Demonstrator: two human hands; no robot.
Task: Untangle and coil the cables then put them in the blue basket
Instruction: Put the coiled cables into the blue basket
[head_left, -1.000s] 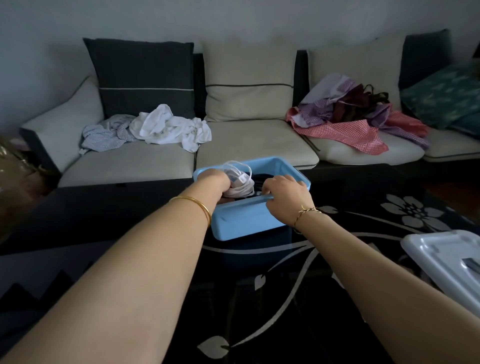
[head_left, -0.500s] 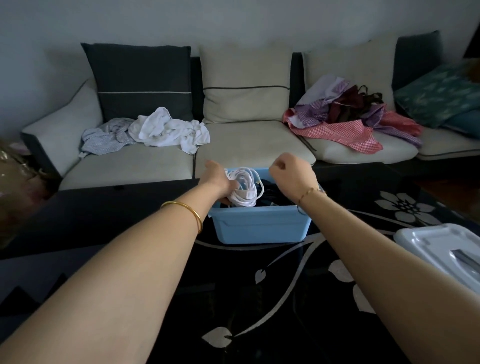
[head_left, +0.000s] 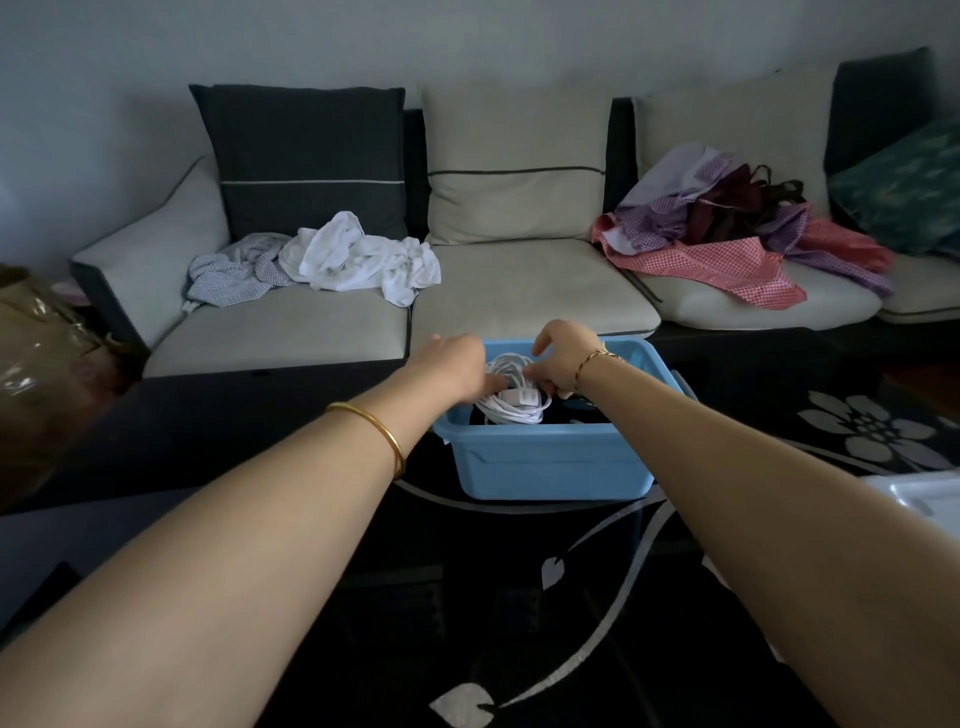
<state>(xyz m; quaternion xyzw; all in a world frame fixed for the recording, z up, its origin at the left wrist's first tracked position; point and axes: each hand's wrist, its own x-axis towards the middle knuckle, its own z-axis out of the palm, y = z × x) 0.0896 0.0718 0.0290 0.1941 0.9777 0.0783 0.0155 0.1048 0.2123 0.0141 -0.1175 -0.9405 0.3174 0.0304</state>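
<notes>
1. Both bare forearms stretch toward 12 o'clock, wrists close together.
2. Left hand (head_left: 460, 364), knuckles up, grips the white cable coil (head_left: 511, 408).
3. Right hand (head_left: 558, 358), at its 3 o'clock, pinches the same coil with curled fingers.

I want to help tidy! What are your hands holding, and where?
The white cable coil, low in the blue basket. The left hand grips its left edge; the right hand pinches its upper right side.
</notes>
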